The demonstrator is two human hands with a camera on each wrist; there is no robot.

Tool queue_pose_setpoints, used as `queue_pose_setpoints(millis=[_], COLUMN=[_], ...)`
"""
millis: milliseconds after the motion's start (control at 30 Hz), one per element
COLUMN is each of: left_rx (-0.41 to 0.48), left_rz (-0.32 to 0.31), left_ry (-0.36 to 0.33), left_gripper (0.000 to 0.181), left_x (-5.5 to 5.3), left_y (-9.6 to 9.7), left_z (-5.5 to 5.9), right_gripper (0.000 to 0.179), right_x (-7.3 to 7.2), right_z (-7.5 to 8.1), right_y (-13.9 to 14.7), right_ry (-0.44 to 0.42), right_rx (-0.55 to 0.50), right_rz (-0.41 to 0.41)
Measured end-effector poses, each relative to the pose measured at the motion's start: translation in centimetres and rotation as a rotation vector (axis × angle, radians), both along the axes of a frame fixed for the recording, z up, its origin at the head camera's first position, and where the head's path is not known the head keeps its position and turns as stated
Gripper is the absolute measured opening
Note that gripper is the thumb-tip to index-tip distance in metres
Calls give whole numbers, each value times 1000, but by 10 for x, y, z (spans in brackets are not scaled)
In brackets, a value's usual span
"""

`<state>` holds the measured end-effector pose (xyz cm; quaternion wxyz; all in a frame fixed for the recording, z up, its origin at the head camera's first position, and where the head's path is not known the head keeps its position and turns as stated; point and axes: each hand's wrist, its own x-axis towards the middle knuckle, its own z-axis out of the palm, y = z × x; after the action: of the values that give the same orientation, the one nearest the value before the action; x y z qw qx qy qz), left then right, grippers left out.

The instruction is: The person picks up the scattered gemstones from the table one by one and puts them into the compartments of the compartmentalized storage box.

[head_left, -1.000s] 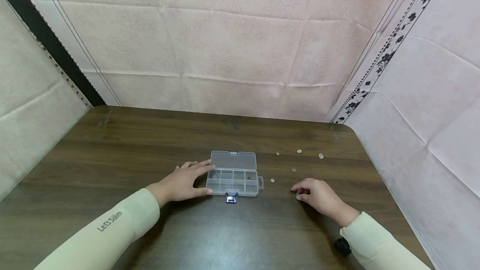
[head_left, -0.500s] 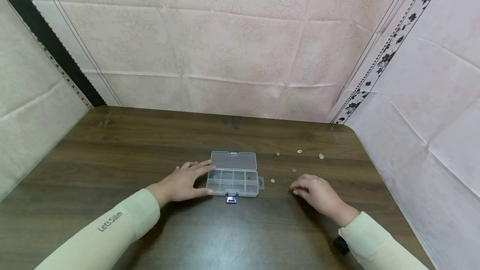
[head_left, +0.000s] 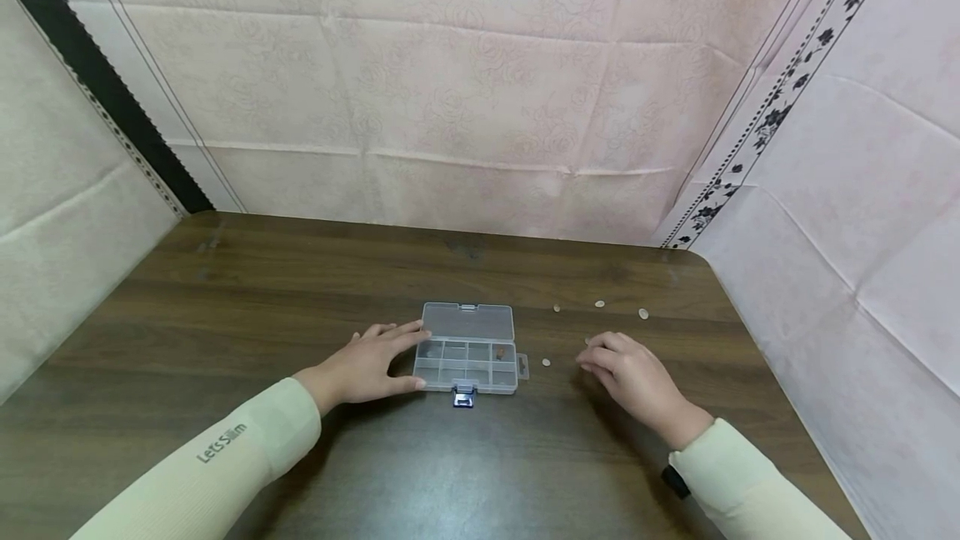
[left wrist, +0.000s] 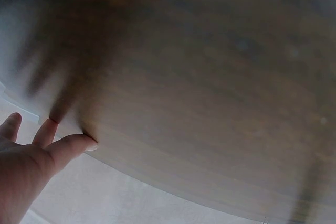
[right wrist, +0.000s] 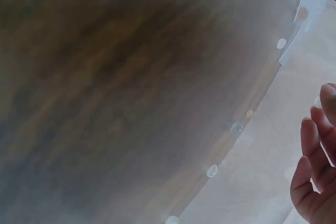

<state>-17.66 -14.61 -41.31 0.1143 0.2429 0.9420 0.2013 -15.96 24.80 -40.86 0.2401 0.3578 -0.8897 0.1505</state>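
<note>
A clear plastic compartment box (head_left: 477,376) lies on the table with its lid (head_left: 468,322) swung back and a blue latch (head_left: 463,398) at the front. One right-hand compartment holds a small brownish piece (head_left: 500,352). My left hand (head_left: 367,365) rests at the box's left side, fingers spread, thumb by the front corner. To the right of the box, my right hand (head_left: 633,377) is raised just over the table. In the right wrist view its thumb and forefinger pinch a small pale disc (right wrist: 317,102), mostly hidden. Next to its fingertips lies another pale disc (head_left: 587,342), partly covered.
Several more small pale discs lie right of the box: one disc (head_left: 546,362) near the hanging tab (head_left: 522,366), the others farther back, out to a disc (head_left: 642,313) at the right. Pale patterned cloth (head_left: 465,107) hangs behind the brown wooden table (head_left: 315,273).
My right hand has lifted from the table and shifted slightly forward and left, partly covering a disc there. My left hand and the box have stayed in place.
</note>
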Motion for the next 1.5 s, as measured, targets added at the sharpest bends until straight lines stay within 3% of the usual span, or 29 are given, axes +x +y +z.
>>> queue_pose_setpoints(millis=[467,833,1300,1500], left_rx=[2,-4,-11,-7], left_rz=[0,-1,4,3], left_ry=[-6,-7,-8,-9], left_gripper=[77,77,76,76], left_x=[1,1,0,0], left_y=[0,2,2,1], left_z=[0,0,1,2], right_gripper=[18,19,13,11], right_x=[-9,-15,-25,-27], right_z=[8,12,17,21], right_y=[-16,-32,-59,-72], right_ry=[119,131,105,30], right_rx=[-4,-23,-51,-57], right_rz=[29,38,74,73])
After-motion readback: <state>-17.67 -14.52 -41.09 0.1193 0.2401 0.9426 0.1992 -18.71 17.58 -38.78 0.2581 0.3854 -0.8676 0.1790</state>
